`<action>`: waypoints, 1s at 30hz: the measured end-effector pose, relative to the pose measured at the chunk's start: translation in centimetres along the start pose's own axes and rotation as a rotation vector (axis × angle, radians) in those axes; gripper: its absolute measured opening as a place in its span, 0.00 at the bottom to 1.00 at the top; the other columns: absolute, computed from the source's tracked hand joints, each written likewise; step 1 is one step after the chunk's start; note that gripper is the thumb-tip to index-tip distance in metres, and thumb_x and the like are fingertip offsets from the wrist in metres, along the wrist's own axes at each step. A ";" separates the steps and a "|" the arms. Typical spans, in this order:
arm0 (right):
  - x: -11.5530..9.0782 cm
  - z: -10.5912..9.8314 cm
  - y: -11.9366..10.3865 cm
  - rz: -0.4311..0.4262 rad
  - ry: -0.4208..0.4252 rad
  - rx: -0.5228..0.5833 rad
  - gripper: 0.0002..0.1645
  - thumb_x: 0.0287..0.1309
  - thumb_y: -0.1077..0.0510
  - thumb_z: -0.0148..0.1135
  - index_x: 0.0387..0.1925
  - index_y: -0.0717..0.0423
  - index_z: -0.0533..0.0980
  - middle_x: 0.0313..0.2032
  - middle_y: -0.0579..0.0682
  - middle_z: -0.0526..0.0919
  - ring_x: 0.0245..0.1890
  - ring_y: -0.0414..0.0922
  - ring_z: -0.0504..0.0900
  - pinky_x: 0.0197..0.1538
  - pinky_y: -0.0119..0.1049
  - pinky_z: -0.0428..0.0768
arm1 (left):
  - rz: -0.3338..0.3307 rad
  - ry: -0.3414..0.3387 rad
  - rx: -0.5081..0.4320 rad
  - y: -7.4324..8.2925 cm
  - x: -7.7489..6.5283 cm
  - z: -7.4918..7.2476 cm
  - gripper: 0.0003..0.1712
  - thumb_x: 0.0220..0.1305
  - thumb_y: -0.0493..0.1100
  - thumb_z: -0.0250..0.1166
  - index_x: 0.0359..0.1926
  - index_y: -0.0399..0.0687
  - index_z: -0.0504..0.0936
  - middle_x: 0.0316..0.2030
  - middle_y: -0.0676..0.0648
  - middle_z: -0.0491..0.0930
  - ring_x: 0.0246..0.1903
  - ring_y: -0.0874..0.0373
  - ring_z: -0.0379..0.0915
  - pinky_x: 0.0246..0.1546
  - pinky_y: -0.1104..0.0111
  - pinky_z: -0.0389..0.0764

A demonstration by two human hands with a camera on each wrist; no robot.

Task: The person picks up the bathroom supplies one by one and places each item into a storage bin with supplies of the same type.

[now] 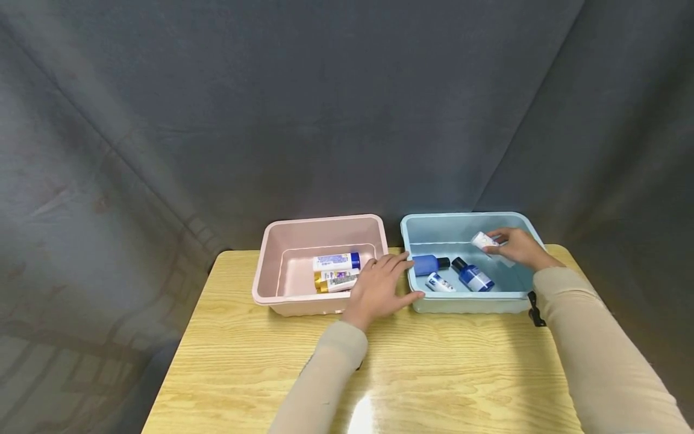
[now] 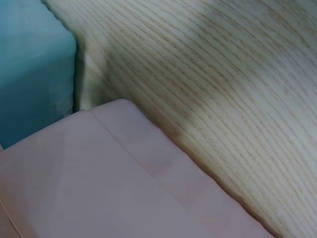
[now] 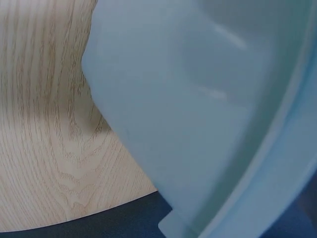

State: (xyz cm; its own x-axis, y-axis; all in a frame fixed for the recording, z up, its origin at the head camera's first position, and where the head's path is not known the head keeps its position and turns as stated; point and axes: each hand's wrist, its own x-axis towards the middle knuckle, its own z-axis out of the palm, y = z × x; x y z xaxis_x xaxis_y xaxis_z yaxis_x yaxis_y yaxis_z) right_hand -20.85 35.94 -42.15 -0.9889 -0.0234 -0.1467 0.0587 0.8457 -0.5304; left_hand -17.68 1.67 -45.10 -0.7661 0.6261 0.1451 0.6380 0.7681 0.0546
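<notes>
My right hand (image 1: pixel 520 247) pinches a small white bottle (image 1: pixel 482 240) between thumb and fingers, inside the light blue bin (image 1: pixel 472 295). Part of that bottle is hidden by the fingers. In the same bin lie a blue bottle with a black cap (image 1: pixel 426 264), a dark blue bottle with a white label (image 1: pixel 474 277) and a small white and blue container (image 1: pixel 438 283). My left hand (image 1: pixel 379 286) has its fingers extended over the gap between the two bins, with fingertips at the blue bin's left rim. Neither hand shows in the wrist views.
A pink bin (image 1: pixel 311 299) stands left of the blue one. It holds a white tube with a blue cap (image 1: pixel 335 261) and gold-capped white containers (image 1: pixel 338 281), partly behind the left hand. Both bins stand on a wooden table (image 1: pixel 434 361), before a dark grey curtain (image 1: pixel 336 108).
</notes>
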 end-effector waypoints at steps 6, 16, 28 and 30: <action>0.3 0.5 0.2 0.014 -0.008 0.011 0.33 0.60 0.54 0.68 0.57 0.76 0.71 0.49 0.76 0.76 0.44 0.63 0.78 0.36 0.45 0.80 | 0.006 0.001 0.000 0.1 0.1 0.2 0.47 0.62 0.82 0.37 0.74 0.67 0.62 0.74 0.58 0.57 0.70 0.58 0.56 0.68 0.56 0.62; 0.0 0.6 0.5 0.014 0.008 0.012 0.28 0.61 0.60 0.62 0.57 0.76 0.71 0.46 0.72 0.78 0.41 0.59 0.78 0.36 0.44 0.77 | 0.004 -0.005 -0.005 0.3 0.0 0.2 0.46 0.62 0.82 0.38 0.74 0.67 0.62 0.75 0.59 0.56 0.70 0.58 0.56 0.69 0.56 0.61; 0.1 0.0 0.3 -0.023 0.024 -0.011 0.27 0.62 0.59 0.61 0.56 0.76 0.72 0.43 0.71 0.80 0.41 0.59 0.78 0.37 0.43 0.76 | 0.005 -0.005 0.008 0.1 0.1 0.2 0.47 0.62 0.82 0.36 0.74 0.67 0.61 0.75 0.58 0.56 0.71 0.59 0.55 0.69 0.57 0.60; 0.1 0.0 0.3 -0.021 0.021 -0.014 0.28 0.63 0.58 0.61 0.57 0.76 0.71 0.44 0.71 0.80 0.42 0.60 0.78 0.38 0.46 0.77 | 0.006 -0.005 0.010 0.0 0.1 0.2 0.47 0.62 0.82 0.36 0.74 0.67 0.61 0.75 0.59 0.56 0.71 0.59 0.55 0.69 0.56 0.61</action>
State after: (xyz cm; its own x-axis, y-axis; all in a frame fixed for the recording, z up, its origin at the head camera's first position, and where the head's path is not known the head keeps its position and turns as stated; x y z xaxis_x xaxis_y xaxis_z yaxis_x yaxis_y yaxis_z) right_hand -20.91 36.20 -42.32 -0.9926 -0.0303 -0.1180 0.0360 0.8526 -0.5214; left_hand -17.75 1.77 -45.32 -0.7626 0.6314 0.1403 0.6419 0.7656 0.0436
